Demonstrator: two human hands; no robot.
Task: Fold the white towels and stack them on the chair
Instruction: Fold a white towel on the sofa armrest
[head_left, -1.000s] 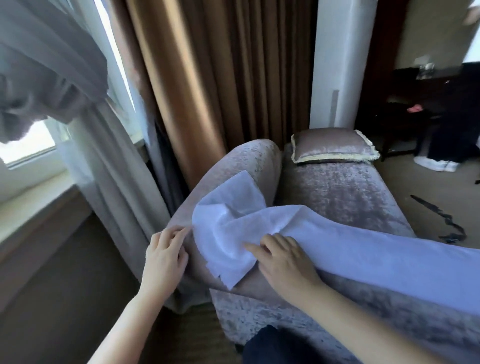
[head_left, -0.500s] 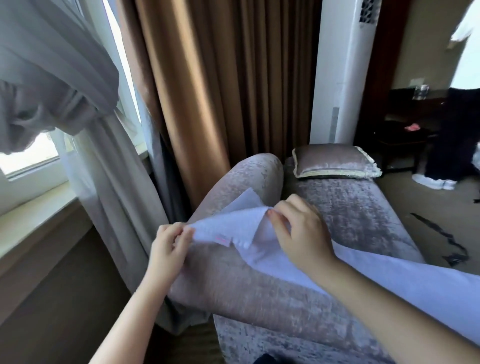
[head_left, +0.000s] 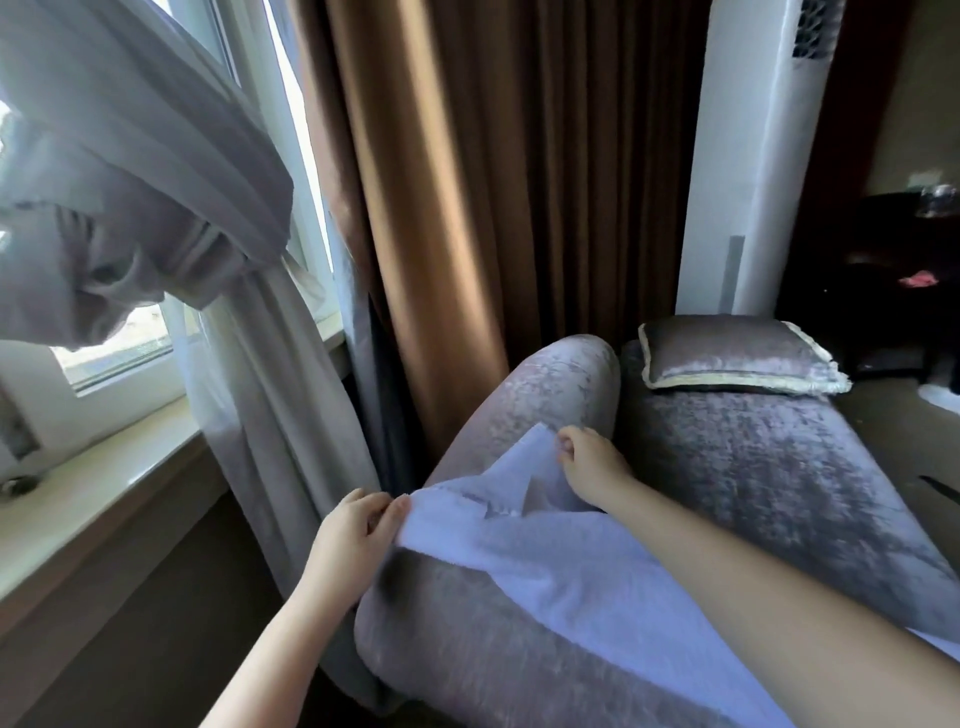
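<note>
**Both hands pinch the towel's end over the chair's arm**

A white towel (head_left: 571, 582) lies draped across the rolled arm of the grey velvet chair (head_left: 753, 483), its length running back toward the lower right corner of the view, partly under the right forearm. The near end of the towel is lifted off the arm and held between the two hands.

The left hand (head_left: 353, 535) has its grip together on the towel's left corner, thumb and fingertips pressed on the cloth just off the outer edge of the arm. The right hand (head_left: 589, 462) is curled shut on the far corner, higher up on the arm's top. Between the two hands the towel's edge is stretched, with a small fold showing near the middle.

A cushion (head_left: 737, 353) lies at the far end of the seat. Brown curtains (head_left: 493, 208) hang behind the chair, a pale sheer curtain (head_left: 244, 364) is tied back at the window on the left, and a white tall unit (head_left: 748, 182) stands behind the cushion.
</note>
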